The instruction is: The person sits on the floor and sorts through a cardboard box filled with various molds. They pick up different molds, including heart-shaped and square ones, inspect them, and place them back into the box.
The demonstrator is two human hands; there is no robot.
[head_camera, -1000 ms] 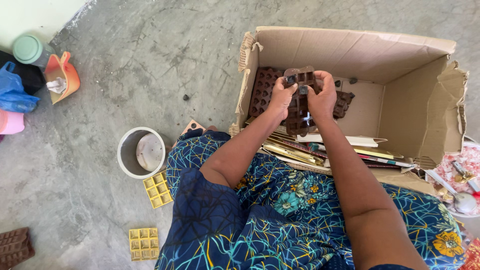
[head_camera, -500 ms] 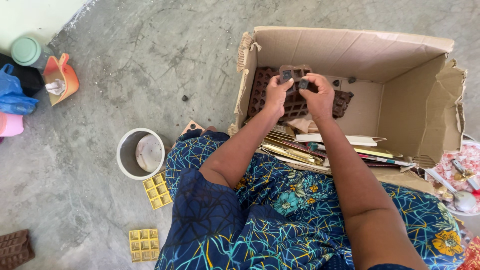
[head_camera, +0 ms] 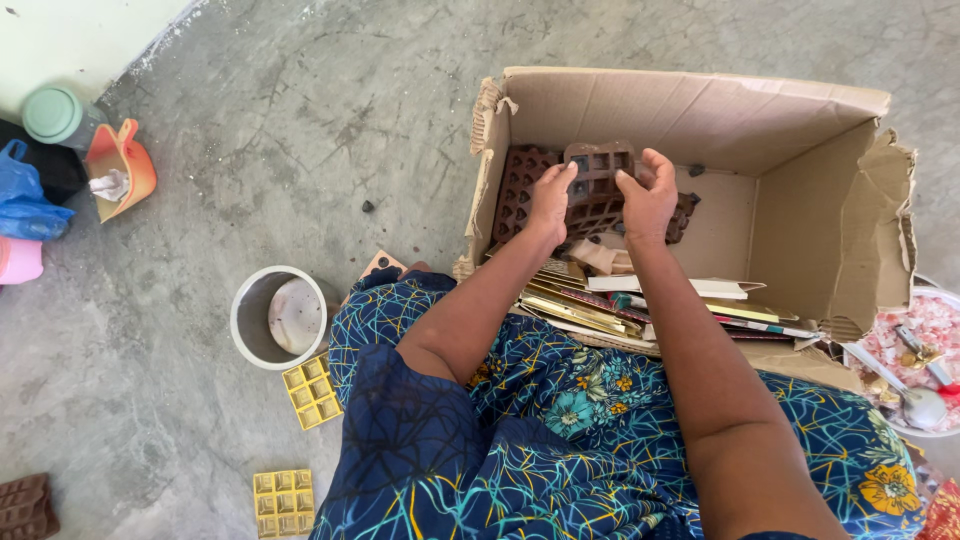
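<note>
Hands, two, bare, both inside an open cardboard box (head_camera: 800, 215) that lay on its side on a grey concrete floor (head_camera: 300, 120).

Left hand (head_camera: 551, 198): fingers curled, thumb and fingertips pinching the left edge of a brown mould (head_camera: 598, 170). Right hand (head_camera: 648, 195): fingers bent and slightly spread, tips at the mould's right edge; whether they gripped it or only touched it could not be told.

Mould: brown, gridded with square cavities, held upright between the two hands, near the back of the box, just above more brown moulds (head_camera: 520, 185) stacked against the box's left wall, some with heart-shaped cavities.

Box contents, front: a pile of flat cards and sheets (head_camera: 640, 300), gold, white and yellow, lying at the mouth, below the forearms.

Lap: blue patterned cloth (head_camera: 520, 440), filling the lower middle of the view.

Floor, left of the lap: a round metal tin (head_camera: 280, 315); two yellow moulds (head_camera: 312, 388), one just beside the tin, the other (head_camera: 285, 498) nearer the lower edge; a dark brown mould (head_camera: 25, 505) at the bottom left corner.

Far left: an orange jug (head_camera: 125, 165), a green-lidded jar (head_camera: 55, 115), a blue bag (head_camera: 22, 200).

Right edge: a bowl (head_camera: 905, 350) of pink and white pieces with a metal spoon (head_camera: 915, 400).
</note>
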